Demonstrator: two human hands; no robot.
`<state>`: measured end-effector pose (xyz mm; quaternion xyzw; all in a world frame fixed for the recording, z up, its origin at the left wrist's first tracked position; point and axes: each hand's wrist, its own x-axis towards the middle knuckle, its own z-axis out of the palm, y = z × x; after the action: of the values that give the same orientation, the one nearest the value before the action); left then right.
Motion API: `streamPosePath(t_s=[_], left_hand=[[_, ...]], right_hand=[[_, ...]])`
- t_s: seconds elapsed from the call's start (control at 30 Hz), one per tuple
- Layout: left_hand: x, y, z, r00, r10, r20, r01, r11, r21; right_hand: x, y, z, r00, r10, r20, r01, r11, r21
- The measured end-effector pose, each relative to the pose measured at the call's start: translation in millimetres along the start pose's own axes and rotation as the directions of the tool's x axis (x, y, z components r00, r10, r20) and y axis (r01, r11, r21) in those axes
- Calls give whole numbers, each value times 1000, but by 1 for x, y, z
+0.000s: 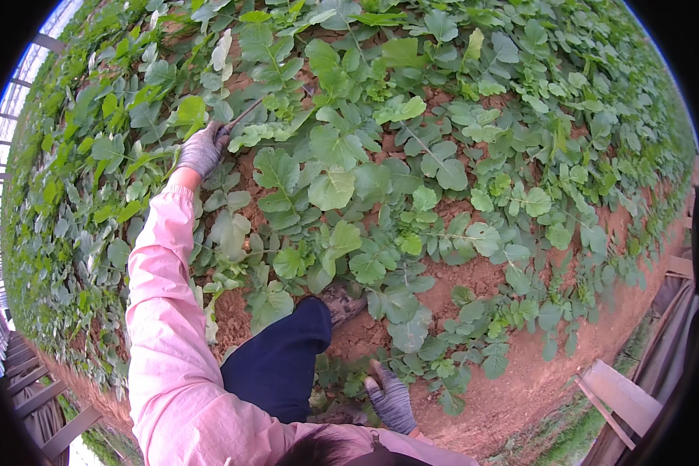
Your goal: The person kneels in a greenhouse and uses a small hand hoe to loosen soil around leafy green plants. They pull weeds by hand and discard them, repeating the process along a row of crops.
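My left hand (203,147), in a grey knit glove with bare fingertips, reaches out among lobed green leaves. It grips the thin dark handle of a hand tool (246,113), which slants up and to the right. Leaves cover most of the tool's far end, so its head cannot be made out. Low in the view and close to my body is my right hand (391,399), gloved the same way. Its finger and thumb stand apart beside the leaves of a low plant (358,378), and nothing shows between them.
Radish-like leafy plants (338,145) grow densely over reddish-brown soil (460,279). My leg in dark blue trousers (285,355) and a patterned shoe (343,303) stand among them. A flat board (620,396) lies beyond the bed's right edge. Slatted framework (0,140) runs along the far left.
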<state>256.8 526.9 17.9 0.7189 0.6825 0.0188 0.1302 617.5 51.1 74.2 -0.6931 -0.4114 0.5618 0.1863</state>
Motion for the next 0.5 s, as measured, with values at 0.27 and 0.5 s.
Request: streamPosePath(t_s=[0.27,0.5], left_hand=[[76,19,11,988,101,115,-102,995,2],[92,24,55,987,73,142,-74,997,2]], right_hand=[[6,5,1,1000,9,-6,-9,1000,-13],[7,22,7,998,47,-31,-45,998,46]])
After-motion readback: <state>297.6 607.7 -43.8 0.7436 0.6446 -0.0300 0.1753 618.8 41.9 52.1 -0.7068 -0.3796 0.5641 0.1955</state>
